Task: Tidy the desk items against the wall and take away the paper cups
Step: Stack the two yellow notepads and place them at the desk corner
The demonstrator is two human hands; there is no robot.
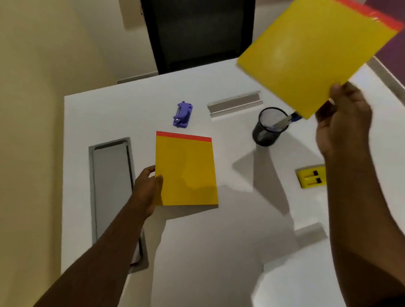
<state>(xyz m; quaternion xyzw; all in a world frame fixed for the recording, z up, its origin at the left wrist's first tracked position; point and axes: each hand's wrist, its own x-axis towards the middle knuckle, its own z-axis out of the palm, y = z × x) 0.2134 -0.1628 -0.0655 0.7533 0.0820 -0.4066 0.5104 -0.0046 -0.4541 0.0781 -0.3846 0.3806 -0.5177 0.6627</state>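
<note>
My right hand holds a yellow notepad with a red top strip up in the air, tilted, above the desk's right side. My left hand grips the lower left corner of a second yellow notepad, which lies near the middle of the white desk. A black mesh pen holder with a blue-capped pen stands just below the raised pad. A purple hole punch sits behind the flat pad. No paper cups are in view.
A grey nameplate holder lies at the back. A yellow block with black marks sits at the right. A grey recessed cable tray runs along the desk's left side. A black chair stands behind the desk; walls at left and right.
</note>
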